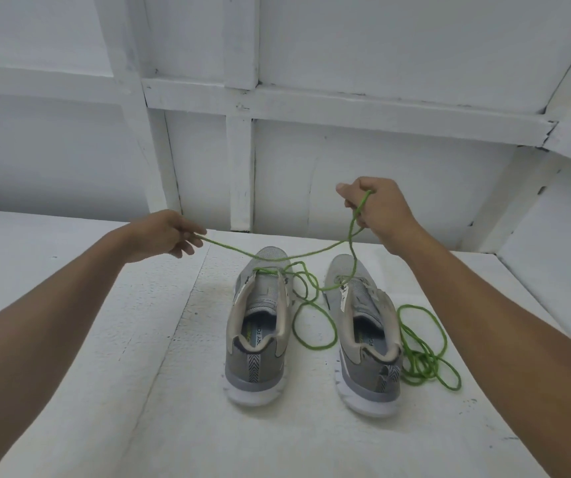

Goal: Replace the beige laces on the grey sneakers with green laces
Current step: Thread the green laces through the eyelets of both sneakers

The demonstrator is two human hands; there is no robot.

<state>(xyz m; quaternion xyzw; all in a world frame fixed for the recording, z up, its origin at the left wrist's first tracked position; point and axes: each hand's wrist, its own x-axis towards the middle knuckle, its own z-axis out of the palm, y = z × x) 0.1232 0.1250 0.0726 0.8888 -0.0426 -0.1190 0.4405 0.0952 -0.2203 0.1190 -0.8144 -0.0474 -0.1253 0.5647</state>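
L hand (pixel 164 237) pinches green lace (pixel 277 260), R hand (pixel 377 212) grips it, slung above grey sneakers (pixel 258 372)

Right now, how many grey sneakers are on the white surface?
2. The left sneaker stands left of centre, heel towards the camera. The right sneaker stands beside it, apart, with green lace coiled by its right side. No others seem hidden.

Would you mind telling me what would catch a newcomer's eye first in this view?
A bright green lace stretches between the left hand and right hand, above two grey sneakers side by side on the white surface. More green cord lies coiled right of them.
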